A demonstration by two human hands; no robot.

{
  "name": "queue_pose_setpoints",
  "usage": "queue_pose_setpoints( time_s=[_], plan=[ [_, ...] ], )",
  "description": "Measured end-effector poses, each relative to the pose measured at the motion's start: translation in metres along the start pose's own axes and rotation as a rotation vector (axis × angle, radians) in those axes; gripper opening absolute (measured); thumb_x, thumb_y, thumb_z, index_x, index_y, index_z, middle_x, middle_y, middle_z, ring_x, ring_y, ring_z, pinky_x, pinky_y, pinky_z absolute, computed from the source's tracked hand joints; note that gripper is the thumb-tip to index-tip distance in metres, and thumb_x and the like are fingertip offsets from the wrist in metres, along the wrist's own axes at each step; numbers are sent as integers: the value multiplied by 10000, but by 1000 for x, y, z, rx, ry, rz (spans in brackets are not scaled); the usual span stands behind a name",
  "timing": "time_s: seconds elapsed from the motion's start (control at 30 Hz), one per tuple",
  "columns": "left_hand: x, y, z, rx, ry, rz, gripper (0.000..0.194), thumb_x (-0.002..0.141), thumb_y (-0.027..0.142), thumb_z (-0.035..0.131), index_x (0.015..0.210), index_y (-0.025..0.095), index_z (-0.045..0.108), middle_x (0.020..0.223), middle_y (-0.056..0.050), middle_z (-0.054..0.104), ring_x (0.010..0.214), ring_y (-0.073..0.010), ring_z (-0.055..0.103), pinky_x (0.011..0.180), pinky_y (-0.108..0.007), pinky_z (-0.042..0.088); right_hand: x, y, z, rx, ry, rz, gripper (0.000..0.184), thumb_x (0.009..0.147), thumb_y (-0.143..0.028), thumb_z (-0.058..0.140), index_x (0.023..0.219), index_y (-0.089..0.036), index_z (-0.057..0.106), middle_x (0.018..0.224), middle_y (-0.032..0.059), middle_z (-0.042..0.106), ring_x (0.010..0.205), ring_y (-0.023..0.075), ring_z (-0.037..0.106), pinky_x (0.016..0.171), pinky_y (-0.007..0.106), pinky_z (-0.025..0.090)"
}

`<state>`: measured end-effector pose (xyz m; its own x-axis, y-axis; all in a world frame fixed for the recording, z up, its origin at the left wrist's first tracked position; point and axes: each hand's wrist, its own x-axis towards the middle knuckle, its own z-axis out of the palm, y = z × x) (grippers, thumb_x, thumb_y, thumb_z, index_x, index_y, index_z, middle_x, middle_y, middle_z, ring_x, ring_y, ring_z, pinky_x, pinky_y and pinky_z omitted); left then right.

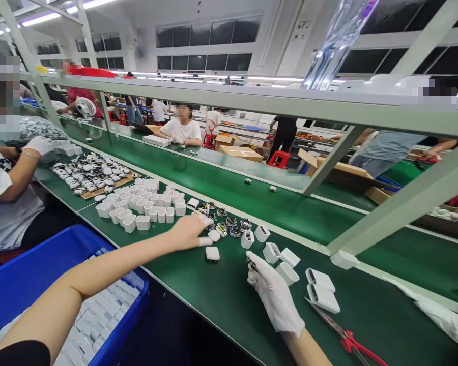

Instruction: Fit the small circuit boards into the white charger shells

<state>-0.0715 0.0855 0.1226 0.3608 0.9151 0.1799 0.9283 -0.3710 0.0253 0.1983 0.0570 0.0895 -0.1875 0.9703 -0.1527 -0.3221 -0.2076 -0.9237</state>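
My left hand [191, 231], with white covers on its fingertips, stretches over the table to a cluster of small circuit boards [231, 222]. Its thumb and forefinger are apart, close to a small white cap [214, 235]. My right hand [273, 290] wears a white glove, its fingers pinched on a small circuit board [253, 264] that they partly hide. Beyond it stand white open housings [272, 252], some with parts inside. A white-capped assembly [212, 253] lies between my hands.
Many white housings [143, 222] stand to the left, near a heap of assemblies [93, 173]. Red-handled pliers [347, 338] and two white cases [322, 292] lie at the right. A blue bin [74, 234] holds white pieces. A co-worker's gloved hand [40, 146] is at far left.
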Motion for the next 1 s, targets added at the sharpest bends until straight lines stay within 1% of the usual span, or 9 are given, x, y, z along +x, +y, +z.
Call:
queue_pose_setpoints(
  time_s=[0.17, 0.27, 0.33, 0.47, 0.6, 0.67, 0.73, 0.87, 1.0],
  plan=[
    [9, -49, -11, 139, 45, -282, 224, 912, 249, 548, 984, 67, 657, 1039, -204, 632, 1098, -344, 547, 890, -463, 436, -16, -6, -2, 56, 18, -112, 506, 648, -346, 867, 1120, -277, 697, 999, -2, 678, 848, 141, 623, 817, 262, 544],
    [10, -56, -3, 178, 36, -334, 152, 908, 228, 582, 981, 111, 644, 1037, -106, 636, 1076, -272, 563, 910, -453, 447, -20, -8, -1, 57, 27, -160, 566, 630, -304, 882, 1155, -272, 673, 1056, 24, 699, 948, 191, 656, 878, 319, 546],
    [10, -54, -4, 181, 43, -323, 124, 899, 175, 564, 958, 115, 654, 1029, -113, 640, 1081, -278, 563, 900, -441, 455, -21, -10, 1, 56, 31, -177, 571, 610, -279, 894, 1138, -274, 678, 1083, 27, 704, 1019, 210, 650, 913, 333, 538],
    [3, -30, -27, 127, 85, -235, 211, 876, 111, 480, 977, 92, 664, 1021, -195, 638, 1029, -324, 594, 815, -410, 481, -26, -20, 1, 56, 19, -164, 572, 621, -256, 888, 1152, -285, 677, 1152, 25, 696, 1065, 208, 640, 1014, 352, 486],
    [-21, 20, -39, -15, 81, -36, 186, 922, 233, 461, 927, 181, 640, 993, -80, 666, 899, -210, 636, 812, -315, 501, -37, -32, 1, 41, -39, -132, 561, 693, -251, 828, 1220, -305, 645, 1284, 27, 640, 1042, 188, 644, 1055, 373, 442],
    [-33, 47, -28, -195, 65, 136, 129, 896, 214, 501, 899, 212, 630, 1009, -42, 681, 921, -191, 630, 842, -294, 497, -41, -34, 0, 41, -44, -145, 576, 682, -209, 805, 1226, -309, 644, 1316, 24, 620, 1040, 189, 641, 1052, 382, 438],
    [-40, 70, -7, -397, 39, 202, 124, 842, 171, 553, 939, 212, 618, 990, -39, 688, 924, -204, 624, 829, -307, 507, -43, -33, 0, 54, -34, -138, 585, 651, -168, 785, 1208, -297, 660, 1304, 29, 626, 1024, 197, 642, 1037, 395, 448],
    [-40, 94, 35, -527, 19, 118, 294, 835, 182, 576, 1129, 180, 572, 1003, -84, 673, 944, -242, 621, 824, -370, 528, -45, -29, -1, 135, 9, -34, 400, 681, -198, 783, 1075, -229, 721, 1134, 54, 695, 919, 181, 652, 890, 335, 528],
    [-36, 96, 40, -622, 126, 66, 511, 844, 227, 601, 1330, 191, 449, 1235, -115, 608, 1120, -266, 581, 983, -451, 480, -49, -29, -2, 168, 64, 63, 391, 723, -263, 808, 1095, -209, 699, 968, 38, 711, 689, 102, 596, 674, 227, 515]
  ],
)
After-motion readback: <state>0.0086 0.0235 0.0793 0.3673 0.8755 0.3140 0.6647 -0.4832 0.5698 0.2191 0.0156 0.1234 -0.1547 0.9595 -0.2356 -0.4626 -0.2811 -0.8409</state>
